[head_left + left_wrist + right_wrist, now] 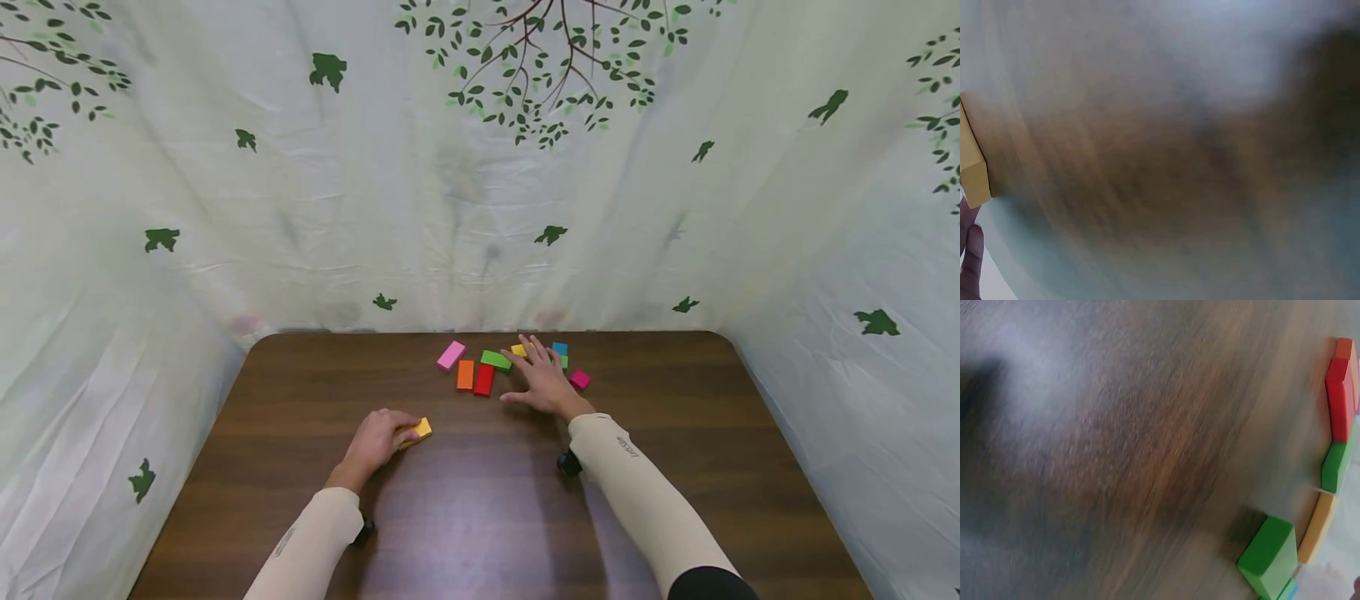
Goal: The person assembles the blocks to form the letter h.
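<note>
The left hand (377, 440) pinches a small yellow-orange wooden block (422, 429) at the near left of the dark wood-grain surface (480, 517), its fingers curled round it and the block poking out toward the right. The right hand (542, 379), fingers spread flat and holding nothing, rests farther off among the loose blocks; just to its left lie a green rectangular block (495, 359), a red rectangular block (483, 379), an orange rectangular block (465, 375) and a pink rectangular block (451, 355). All look smooth, painted and hard-edged. The red and orange blocks lie side by side, long axes running near to far.
</note>
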Tool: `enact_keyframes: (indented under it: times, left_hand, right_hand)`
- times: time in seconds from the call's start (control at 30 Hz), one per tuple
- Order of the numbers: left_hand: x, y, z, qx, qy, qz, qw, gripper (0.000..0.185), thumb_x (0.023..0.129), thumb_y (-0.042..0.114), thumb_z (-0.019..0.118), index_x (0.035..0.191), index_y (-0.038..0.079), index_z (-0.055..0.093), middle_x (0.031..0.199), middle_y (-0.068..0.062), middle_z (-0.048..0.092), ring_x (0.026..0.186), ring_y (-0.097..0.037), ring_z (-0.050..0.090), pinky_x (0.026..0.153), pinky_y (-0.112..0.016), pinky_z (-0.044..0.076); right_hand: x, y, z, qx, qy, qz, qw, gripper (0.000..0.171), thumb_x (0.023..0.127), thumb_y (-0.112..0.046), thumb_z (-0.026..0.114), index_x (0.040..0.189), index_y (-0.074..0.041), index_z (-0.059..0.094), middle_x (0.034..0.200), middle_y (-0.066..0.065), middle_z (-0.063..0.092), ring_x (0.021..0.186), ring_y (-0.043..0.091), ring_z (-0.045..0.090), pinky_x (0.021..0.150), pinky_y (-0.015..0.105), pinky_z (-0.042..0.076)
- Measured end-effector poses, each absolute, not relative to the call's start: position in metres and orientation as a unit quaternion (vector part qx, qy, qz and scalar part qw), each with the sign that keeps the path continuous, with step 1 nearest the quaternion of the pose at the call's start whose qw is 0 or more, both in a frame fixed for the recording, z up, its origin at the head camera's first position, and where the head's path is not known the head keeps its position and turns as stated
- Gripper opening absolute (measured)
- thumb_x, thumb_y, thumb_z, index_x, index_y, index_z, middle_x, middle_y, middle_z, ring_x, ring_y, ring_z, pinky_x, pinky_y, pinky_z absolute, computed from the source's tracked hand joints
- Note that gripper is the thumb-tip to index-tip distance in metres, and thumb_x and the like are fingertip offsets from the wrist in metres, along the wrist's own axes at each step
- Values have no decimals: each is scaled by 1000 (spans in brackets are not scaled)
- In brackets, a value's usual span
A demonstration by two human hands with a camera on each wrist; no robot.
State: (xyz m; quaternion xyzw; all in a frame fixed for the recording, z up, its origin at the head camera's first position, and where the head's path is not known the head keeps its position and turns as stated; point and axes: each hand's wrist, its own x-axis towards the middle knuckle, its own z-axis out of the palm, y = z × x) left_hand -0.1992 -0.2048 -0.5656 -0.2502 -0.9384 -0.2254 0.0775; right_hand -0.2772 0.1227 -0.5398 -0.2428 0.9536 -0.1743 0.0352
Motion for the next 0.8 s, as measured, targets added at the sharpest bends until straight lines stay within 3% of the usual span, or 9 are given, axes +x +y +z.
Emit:
enact_keyframes:
  times: [0.17,0.47,0.63,0.8]
  left_hand:
    - [-185,-206,-564,-227,-949,-210,56,28,79,22,78,104,9,75,95,-3,70,85,-23,66,75,-43,52]
    - [-164,-212,-568,-276,-945,-151,85,27,83,19,74,108,9,75,120,-8,68,98,-25,68,81,-43,52]
    - [-153,-217,-568,-314,-936,-133,88,30,84,20,73,110,6,74,116,-11,69,92,-27,67,80,-42,52]
    - [-143,-223,-565,-323,-933,-149,55,34,86,21,71,117,7,71,121,-8,67,83,-22,59,72,-36,48]
  right_hand:
    - [-278,117,-542,-248,954,-168,36,82,83,-53,69,150,-22,35,159,18,14,146,37,8,109,61,14]
    - [-279,105,-543,-262,950,-163,48,82,83,-58,66,150,-22,36,160,15,13,146,35,8,109,61,15]
    - [-278,101,-542,-264,947,-172,58,80,83,-55,68,149,-21,38,160,16,14,146,35,8,109,62,14]
    - [-278,97,-544,-261,946,-180,63,79,83,-53,69,148,-19,39,159,17,16,146,36,9,109,62,14]
